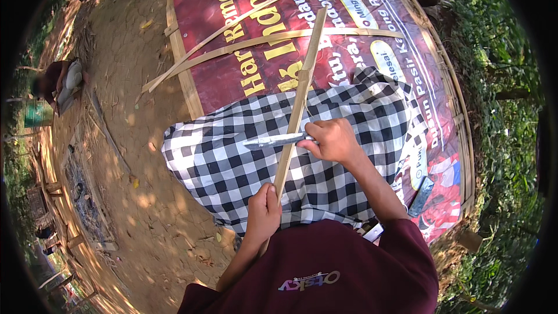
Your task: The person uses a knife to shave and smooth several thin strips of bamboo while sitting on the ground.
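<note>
A long split bamboo strip (300, 90) runs slanting across my lap, its far end pointing away from me over the banner. My left hand (264, 212) is closed around its near part. In my right hand (334, 141) is the handle of a knife (274, 141), whose grey blade points left and lies across the strip, a little beyond my left hand. A thin sliver seems to stand off the strip just past the blade. Beneath both hands, a black-and-white checked cloth (232, 139) covers my legs.
A dark red printed banner (203, 17) spreads under me, edged with bamboo. Two thin bamboo strips (256, 40) (224, 26) lie crossed on it. A dark block (421, 196) rests to my right. Left, across bare soil, a person (64, 84) crouches beside a green container (38, 113).
</note>
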Demonstrator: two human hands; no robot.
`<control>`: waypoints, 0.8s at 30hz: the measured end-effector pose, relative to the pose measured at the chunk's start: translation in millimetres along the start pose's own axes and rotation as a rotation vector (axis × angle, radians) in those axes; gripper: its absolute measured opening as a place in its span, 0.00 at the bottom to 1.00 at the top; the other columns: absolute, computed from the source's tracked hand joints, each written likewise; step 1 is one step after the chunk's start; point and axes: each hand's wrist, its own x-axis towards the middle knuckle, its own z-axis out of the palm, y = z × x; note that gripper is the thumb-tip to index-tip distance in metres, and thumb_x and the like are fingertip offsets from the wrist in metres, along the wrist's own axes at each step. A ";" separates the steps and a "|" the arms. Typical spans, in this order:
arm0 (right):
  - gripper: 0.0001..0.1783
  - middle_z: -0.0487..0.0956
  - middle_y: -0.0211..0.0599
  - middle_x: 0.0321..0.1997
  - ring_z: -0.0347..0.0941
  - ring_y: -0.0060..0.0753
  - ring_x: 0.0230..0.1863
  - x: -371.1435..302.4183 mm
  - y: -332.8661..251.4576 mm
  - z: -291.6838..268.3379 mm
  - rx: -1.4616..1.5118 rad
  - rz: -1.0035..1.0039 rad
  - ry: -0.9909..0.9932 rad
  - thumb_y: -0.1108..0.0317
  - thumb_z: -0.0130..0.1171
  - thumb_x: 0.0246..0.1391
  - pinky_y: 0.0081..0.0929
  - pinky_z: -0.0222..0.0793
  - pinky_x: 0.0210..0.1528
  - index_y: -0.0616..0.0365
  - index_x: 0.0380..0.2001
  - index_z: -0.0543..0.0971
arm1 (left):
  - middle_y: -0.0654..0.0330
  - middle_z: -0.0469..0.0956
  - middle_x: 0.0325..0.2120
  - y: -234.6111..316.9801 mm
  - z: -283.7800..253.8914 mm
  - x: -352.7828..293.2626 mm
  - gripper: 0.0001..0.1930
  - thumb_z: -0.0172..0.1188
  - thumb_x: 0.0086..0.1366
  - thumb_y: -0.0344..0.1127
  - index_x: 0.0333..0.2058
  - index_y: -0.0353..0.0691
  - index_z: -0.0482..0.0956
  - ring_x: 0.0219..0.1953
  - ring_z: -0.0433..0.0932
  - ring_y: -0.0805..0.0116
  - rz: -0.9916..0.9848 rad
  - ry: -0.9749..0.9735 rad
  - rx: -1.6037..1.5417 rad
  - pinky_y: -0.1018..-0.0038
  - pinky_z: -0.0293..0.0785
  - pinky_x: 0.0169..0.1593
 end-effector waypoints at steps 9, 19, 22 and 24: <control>0.23 0.69 0.39 0.12 0.67 0.46 0.13 4.1 44.0 26.9 0.139 0.303 0.359 0.48 0.59 0.52 0.35 0.61 0.15 0.56 0.17 0.69 | 0.57 0.67 0.10 13.9 7.4 2.9 0.14 0.42 0.70 0.32 0.26 0.32 0.68 0.12 0.70 0.70 0.150 0.026 0.156 0.71 0.63 0.18; 0.29 0.57 0.26 0.11 0.50 0.17 0.12 0.4 37.2 -1.4 1.011 0.442 -0.060 0.46 0.38 0.65 0.19 0.43 0.14 0.56 0.17 0.62 | 0.63 0.67 0.10 6.1 5.2 -1.0 0.14 0.41 0.71 0.33 0.27 0.34 0.68 0.12 0.67 0.77 0.050 -0.055 -0.005 0.76 0.62 0.18; 0.23 0.59 0.36 0.10 0.54 0.30 0.10 2.1 29.2 -2.4 0.476 0.304 0.132 0.58 0.51 0.62 0.27 0.50 0.15 0.60 0.17 0.63 | 0.67 0.63 0.10 4.3 6.2 -3.3 0.15 0.39 0.73 0.36 0.28 0.37 0.67 0.09 0.60 0.81 0.049 -0.065 -0.037 0.80 0.57 0.14; 0.19 0.62 0.42 0.12 0.60 0.43 0.12 -1.9 19.5 -5.4 0.361 0.249 0.122 0.62 0.57 0.55 0.33 0.55 0.17 0.61 0.18 0.66 | 0.67 0.63 0.10 5.1 6.5 -2.9 0.15 0.39 0.73 0.36 0.27 0.37 0.67 0.09 0.60 0.82 0.032 -0.059 -0.054 0.80 0.56 0.14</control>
